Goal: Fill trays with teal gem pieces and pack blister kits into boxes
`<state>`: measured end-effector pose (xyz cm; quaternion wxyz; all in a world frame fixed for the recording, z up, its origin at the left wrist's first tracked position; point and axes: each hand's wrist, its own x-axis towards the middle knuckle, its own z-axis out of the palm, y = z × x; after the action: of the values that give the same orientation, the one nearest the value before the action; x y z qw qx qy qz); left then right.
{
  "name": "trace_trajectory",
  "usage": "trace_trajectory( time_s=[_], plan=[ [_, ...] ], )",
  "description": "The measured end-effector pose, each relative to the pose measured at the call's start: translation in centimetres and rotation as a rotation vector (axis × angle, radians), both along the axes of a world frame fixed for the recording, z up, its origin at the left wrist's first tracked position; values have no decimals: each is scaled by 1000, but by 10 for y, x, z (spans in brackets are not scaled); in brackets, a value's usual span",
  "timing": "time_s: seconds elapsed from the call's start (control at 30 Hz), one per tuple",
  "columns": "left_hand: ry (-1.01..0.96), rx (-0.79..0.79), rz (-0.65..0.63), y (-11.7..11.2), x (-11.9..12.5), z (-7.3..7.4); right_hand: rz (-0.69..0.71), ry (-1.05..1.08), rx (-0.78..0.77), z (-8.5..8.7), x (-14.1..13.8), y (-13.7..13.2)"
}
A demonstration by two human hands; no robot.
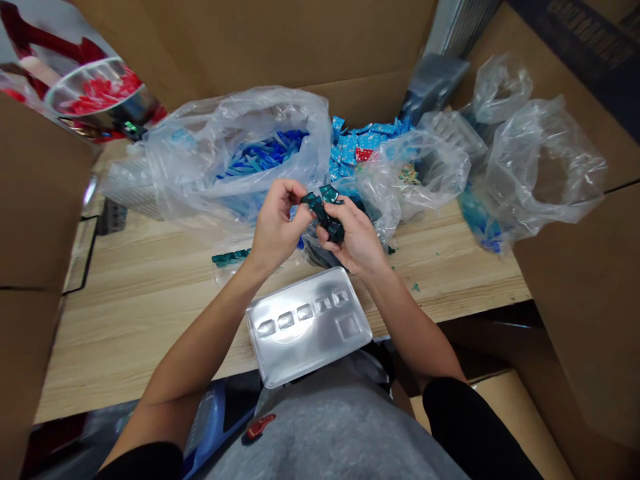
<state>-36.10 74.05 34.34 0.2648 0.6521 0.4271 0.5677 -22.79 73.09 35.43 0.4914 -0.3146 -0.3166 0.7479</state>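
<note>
Both my hands meet above the wooden table [150,300] on a strip of dark green wrapped pieces [326,212]. My left hand [277,225] pinches the strip's upper end with fingers curled. The lower part lies in the closed fingers of my right hand [354,238]. Just below the hands, at the table's near edge, lies a clear plastic tray [309,325] with a row of small moulded pockets. A second short strip of green pieces [230,257] rests on the table left of my left wrist.
A clear bag of blue sticks [240,157] sits behind the hands, with blue patterned packets [363,143] beside it. Crumpled clear bags [540,167] fill the right side. Cardboard walls [35,213] enclose the table. Stacked clear trays [125,187] lie at the left.
</note>
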Motion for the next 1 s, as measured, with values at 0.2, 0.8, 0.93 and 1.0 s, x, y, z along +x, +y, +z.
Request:
trace_trajectory(
  time_s=[0.2, 0.8, 0.93, 1.0],
  plan=[
    [-192, -172, -36, 3, -8, 4, 7, -88, 101, 0, 0, 0],
    [-353, -376, -200, -54, -39, 42, -124, -213, 70, -13, 48, 13],
    [-337, -331, -242, -81, -24, 50, -70, -332, 288, 6, 38, -11],
    [-300, -302, -202, -88, -23, 50, -89, -472, 492, 20, 33, -28]
  ],
)
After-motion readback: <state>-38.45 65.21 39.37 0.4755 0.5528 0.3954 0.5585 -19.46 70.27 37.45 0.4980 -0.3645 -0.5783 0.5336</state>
